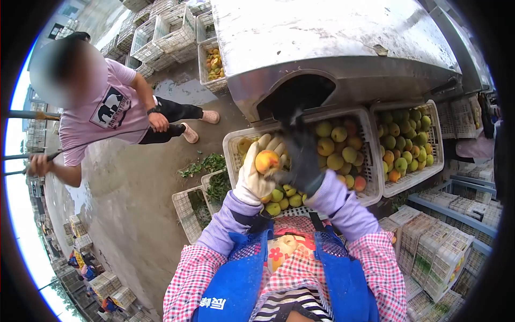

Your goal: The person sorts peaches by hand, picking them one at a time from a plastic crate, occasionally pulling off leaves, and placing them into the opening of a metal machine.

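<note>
My left hand (252,174), in a white glove, cradles an orange-yellow peach (266,161) in its upturned palm, fingers curled behind it. Close beside it on the right is my right hand (300,161) in a dark glove, its fingers smeared by motion over the crate. Both hands are above a white plastic crate (376,155) of green, yellow and reddish peaches (338,147). Part of the fruit is hidden behind my gloves and forearms.
A metal machine (332,43) with a dark opening (300,94) stands just beyond the crate. Another peach crate (441,145) adjoins on the right. Leaves (218,187) fill crates at left. A person in a pink shirt (115,104) holds a thin dark line. Stacked crates (429,241) stand lower right.
</note>
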